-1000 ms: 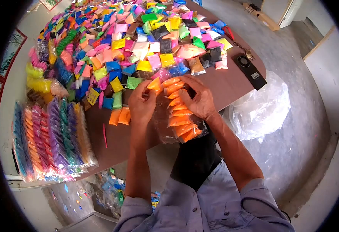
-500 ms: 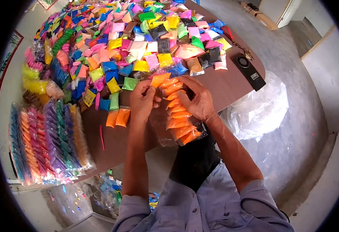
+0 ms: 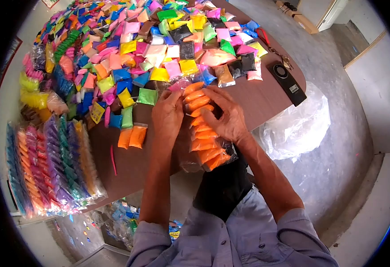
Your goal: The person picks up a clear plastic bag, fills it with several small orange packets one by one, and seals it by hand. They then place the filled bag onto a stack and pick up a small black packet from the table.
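In front of me, a clear plastic bag holds a stacked row of orange packets. My right hand wraps round the row from the right, its thumb across the front and its fingers behind the upper part. At the upper left of the row is my left hand, fingers curled and pressed together beside the top orange packet. What these fingertips pinch is hidden. Two loose orange packets lie side by side on the table, left of my left forearm.
A large heap of coloured packets covers the far side of the brown table. Filled bags of packets stand at the left near a pink strip. At right are a black device, keys and clear plastic sheeting.
The orange packet that my left hand held has moved right, onto the top of the row. My left hand's fingers have closed in beside the row; my right hand keeps its grip.
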